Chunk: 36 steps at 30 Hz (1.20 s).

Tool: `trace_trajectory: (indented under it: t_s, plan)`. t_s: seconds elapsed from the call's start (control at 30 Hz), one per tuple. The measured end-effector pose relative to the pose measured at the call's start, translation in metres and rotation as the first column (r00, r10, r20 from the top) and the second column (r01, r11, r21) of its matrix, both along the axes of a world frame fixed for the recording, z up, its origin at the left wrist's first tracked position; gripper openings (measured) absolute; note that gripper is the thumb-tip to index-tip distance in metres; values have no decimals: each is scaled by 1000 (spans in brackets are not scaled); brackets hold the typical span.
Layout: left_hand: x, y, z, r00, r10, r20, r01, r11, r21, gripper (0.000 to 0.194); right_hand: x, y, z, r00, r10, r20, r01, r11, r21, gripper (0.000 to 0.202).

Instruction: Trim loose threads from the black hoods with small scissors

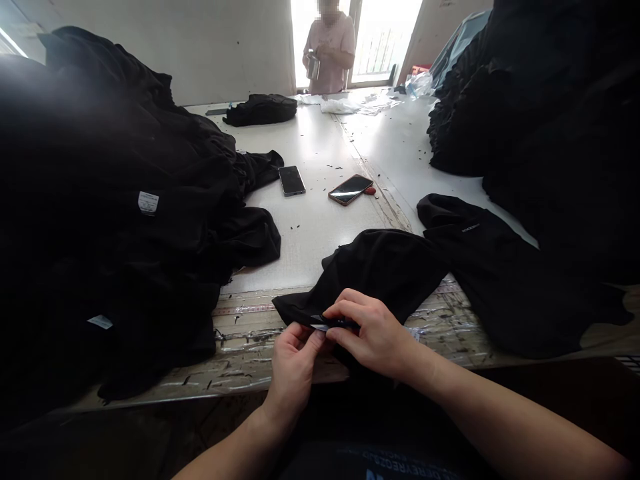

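A black garment [385, 267] lies bunched over the table's front edge, with both hands at its near hem. My left hand [293, 367] is closed, thumb and fingers pinching the edge of the cloth. Close beside it, my right hand [373, 331] is curled with index finger and thumb brought together. Between the fingertips shows a small pale, pointed strip [319, 327]; whether it is a label or a blade I cannot tell. Something dark and narrow sits within the right fingers, mostly hidden by them and by the black cloth.
Big heaps of black garments [165, 267] rise at the left and black garments [530, 120] at the right. Another garment [500, 280] lies right of my hands. Two phones, one silver [292, 181] and one brown-edged [351, 189], rest mid-table. A person [330, 53] stands beyond, holding a metal cup.
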<state>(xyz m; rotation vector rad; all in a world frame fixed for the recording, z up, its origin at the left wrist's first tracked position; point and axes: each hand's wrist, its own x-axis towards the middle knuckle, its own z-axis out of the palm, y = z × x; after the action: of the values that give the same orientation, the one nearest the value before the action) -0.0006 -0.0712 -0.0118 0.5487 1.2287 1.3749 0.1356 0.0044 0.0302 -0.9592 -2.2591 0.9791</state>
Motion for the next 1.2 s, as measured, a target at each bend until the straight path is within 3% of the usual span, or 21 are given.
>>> trace_trajectory:
  t_s: [0.33,0.63,0.83,0.87,0.93,1.0,1.03,1.07,1.13,1.2]
  plan:
    - [3,-1,-2,999,-15,48,15,1000,-12,20,0,2,-1,1000,-3,-9,3,999,-40,8]
    - [2,-2,-6,1000,-11,-4,10,999,-33,21,-1,5,-4,999,-19,-30,17,998,-61,10]
    - [2,-1,-5,1000,9,7,-9,999,-46,24,11,9,23,974,-146,-172,147,989,-7,10]
    - [2,-1,-3,1000,15,21,-14,999,-43,24,12,6,30,973,-115,-202,120,993,11,10]
    - [1,1,1,999,20,41,-18,999,-49,22,14,-5,39,974,84,-210,-84,996,12,10]
    - [1,2,5,999,23,50,-19,998,-67,22,14,-16,41,941,304,-145,-315,947,-60,13]
    - [1,2,7,998,26,56,-22,997,-71,21,13,-19,40,934,344,-98,-353,930,-102,16]
    - [1,2,7,997,31,68,-26,998,-66,21,13,-20,36,947,317,-47,-321,939,-124,17]
    - [1,1,7,994,42,104,-40,999,-25,19,12,-16,26,990,135,43,-130,987,-93,16]
    - [2,0,7,990,36,135,-38,999,18,18,11,-9,16,997,6,82,-2,999,-42,18]
